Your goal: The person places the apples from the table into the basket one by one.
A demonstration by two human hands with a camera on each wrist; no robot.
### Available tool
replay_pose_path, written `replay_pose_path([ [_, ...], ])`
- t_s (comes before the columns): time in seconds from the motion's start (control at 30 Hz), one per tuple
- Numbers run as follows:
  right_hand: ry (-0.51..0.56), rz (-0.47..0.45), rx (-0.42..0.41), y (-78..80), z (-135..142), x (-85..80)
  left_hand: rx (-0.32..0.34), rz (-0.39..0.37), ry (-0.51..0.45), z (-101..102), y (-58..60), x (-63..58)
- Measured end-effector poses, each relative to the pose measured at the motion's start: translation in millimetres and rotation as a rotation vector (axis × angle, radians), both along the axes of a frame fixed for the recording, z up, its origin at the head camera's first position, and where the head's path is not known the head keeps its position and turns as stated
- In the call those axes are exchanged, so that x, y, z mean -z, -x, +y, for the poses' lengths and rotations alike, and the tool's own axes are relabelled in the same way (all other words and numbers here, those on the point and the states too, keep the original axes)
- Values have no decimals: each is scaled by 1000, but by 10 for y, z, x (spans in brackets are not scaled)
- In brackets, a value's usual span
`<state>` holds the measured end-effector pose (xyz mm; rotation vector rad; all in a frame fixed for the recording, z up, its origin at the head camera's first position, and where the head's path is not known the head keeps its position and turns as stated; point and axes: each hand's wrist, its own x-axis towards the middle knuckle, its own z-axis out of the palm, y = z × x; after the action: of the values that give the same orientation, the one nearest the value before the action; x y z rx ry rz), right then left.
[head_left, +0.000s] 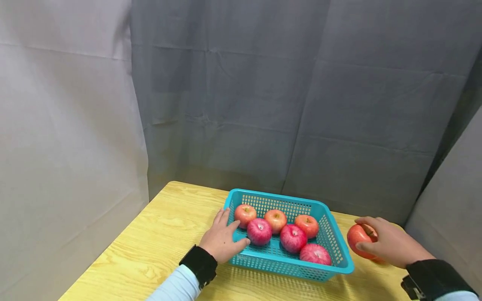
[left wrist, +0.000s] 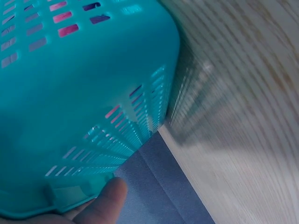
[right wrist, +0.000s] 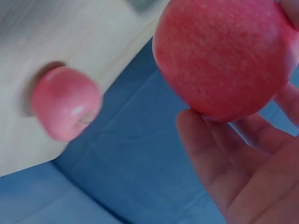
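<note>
A turquoise plastic basket (head_left: 290,267) on the table holds three orange-red apples (head_left: 275,220) at the back and three deeper pink apples (head_left: 293,238) in front. My left hand (head_left: 222,240) rests at its near left corner, fingers spread over the rim. In the left wrist view, one fingertip (left wrist: 114,191) shows beside the basket's wall (left wrist: 88,84). To the right of the basket, my right hand (head_left: 388,240) grips a red apple (head_left: 355,238), seen close up in the right wrist view. Another apple (right wrist: 65,102) lies on the table, mostly hidden behind the hand in the head view.
The wood-grain table (head_left: 150,238) reaches out to the left of the basket. A grey cloth (head_left: 244,104) hangs behind it, with pale cloth (head_left: 67,125) on the left and more (head_left: 452,192) on the right.
</note>
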<state>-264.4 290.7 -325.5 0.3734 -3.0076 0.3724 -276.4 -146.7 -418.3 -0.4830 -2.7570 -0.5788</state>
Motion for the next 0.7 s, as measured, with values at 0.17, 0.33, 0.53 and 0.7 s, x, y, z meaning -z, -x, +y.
replay_pose_path([
  [0.17,-30,7,-46,-20,-306,-133,-6,8,1,-4,-18,10],
  [0.33,6,-29,-96,18,-609,-180,-8,16,4,-13,-12,9],
  [0.53,-22,-20,-159,71,-927,-145,0,9,5,-17,-13,-1],
  [0.7,-35,1,-248,75,-1155,-66,7,-14,-2,-7,-9,-5],
])
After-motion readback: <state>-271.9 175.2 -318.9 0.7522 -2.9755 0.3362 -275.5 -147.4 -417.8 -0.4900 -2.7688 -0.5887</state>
